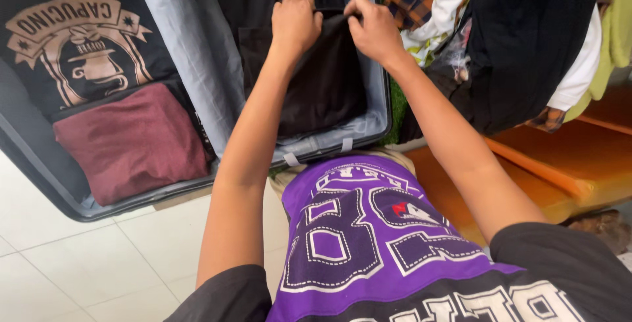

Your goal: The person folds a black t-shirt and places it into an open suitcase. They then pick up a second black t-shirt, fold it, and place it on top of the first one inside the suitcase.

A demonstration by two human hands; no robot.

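The black folded garment [322, 78] lies in the right half of the open suitcase [197, 65], against its far end. Your left hand [295, 23] is curled shut on the garment's top edge, and your right hand [374, 29] pinches the same edge just beside it; how much cloth the right fingers grip is probably hidden by the knuckles. In the left half lie a black printed shirt [72, 39] and a maroon folded garment [131, 141], touching. A purple jersey [368, 243] drapes over your lap. A heap of clothes [513, 39] sits to the right on an orange cushion [579, 157].

The suitcase [197, 65] runs off the top edge (its far contents unseen); fingertips [309, 7] hide in dark cloth [322, 78].
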